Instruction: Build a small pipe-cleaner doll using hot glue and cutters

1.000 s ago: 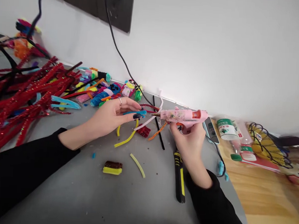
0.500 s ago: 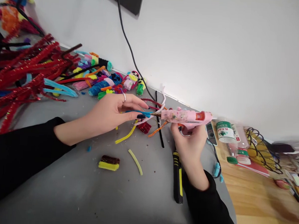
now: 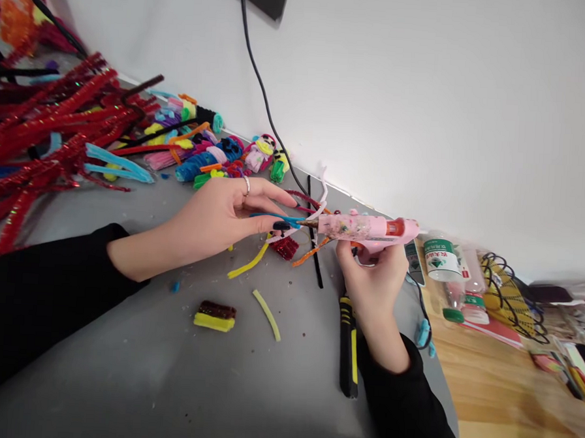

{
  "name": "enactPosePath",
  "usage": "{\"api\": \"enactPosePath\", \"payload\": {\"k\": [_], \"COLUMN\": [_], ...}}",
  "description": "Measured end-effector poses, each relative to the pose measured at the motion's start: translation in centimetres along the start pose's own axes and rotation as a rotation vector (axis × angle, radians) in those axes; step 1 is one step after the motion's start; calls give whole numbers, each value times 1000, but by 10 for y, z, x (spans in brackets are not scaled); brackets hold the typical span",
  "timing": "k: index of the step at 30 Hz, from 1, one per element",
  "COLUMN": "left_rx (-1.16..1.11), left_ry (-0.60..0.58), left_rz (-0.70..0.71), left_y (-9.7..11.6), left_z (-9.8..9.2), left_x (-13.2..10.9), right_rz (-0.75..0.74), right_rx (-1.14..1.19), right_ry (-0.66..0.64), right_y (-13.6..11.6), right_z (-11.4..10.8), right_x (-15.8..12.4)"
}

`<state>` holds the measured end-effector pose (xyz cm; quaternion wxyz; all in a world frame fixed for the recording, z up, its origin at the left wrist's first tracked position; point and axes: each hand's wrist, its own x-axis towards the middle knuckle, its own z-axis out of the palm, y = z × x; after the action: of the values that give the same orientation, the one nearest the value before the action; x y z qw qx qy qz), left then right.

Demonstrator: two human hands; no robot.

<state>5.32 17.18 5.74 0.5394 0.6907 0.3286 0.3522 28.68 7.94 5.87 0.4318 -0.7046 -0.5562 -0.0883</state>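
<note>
Change: very little. Your hands have kept their places, and the nozzle stays at the end of the blue piece.
Surface [image 3: 142, 368]: grey, with scraps scattered across it on the near side of the glue gun [image 3: 365, 228].
Black-and-yellow tool [image 3: 348, 349]: lies flat, nearer to you than the glue gun and just beside your right wrist.
Yellow-and-brown bundle [image 3: 215, 315]: nearer than the glue gun and to its left, lying alone.
Yellow scrap [image 3: 267, 306]: between that bundle and the glue gun.
Right hand [image 3: 372, 275]: your grip is clenched round the glue gun's handle from below.
Glue gun: pink, held level above the surface, with the nozzle pointing left.
Left hand [image 3: 224, 212]: left of the glue gun. Your grip pinches the blue pipe cleaner [image 3: 268, 216] between thumb and fingers.
Blue pipe cleaner: its free end meets the glue gun's nozzle.
Red glitter piece [image 3: 285, 247]: on the surface just below the nozzle.
Glue bottle [image 3: 440, 259]: right of the glue gun, lying on its side.
Small figures [image 3: 217, 156]: beyond the glue gun to the left, along the wall.
Red pipe cleaners [image 3: 46, 134]: a heap far left of the glue gun.
</note>
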Motion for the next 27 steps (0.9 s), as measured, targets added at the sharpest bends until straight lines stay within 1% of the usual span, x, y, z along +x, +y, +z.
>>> {"api": "enactPosePath", "payload": {"k": [9,13,19,27], "left_rx": [-41,-58,-31,-47], "left_ry": [18,17,25,30], "left_rz": [-1,-5,-9,-13], "left_y": [2,5,8,2], "left_z": [2,2,1,2], "left_x": [-1,-3,-4,-1], "right_rz": [-106,-125,-152,-156], "right_rx": [-86,-126,-113,-120], "right_ry": [47,63,65,43], "right_y": [8,12,16,16], "right_z": [1,1,0,-1], "right_x": [-1,-2,-2,-1]}}
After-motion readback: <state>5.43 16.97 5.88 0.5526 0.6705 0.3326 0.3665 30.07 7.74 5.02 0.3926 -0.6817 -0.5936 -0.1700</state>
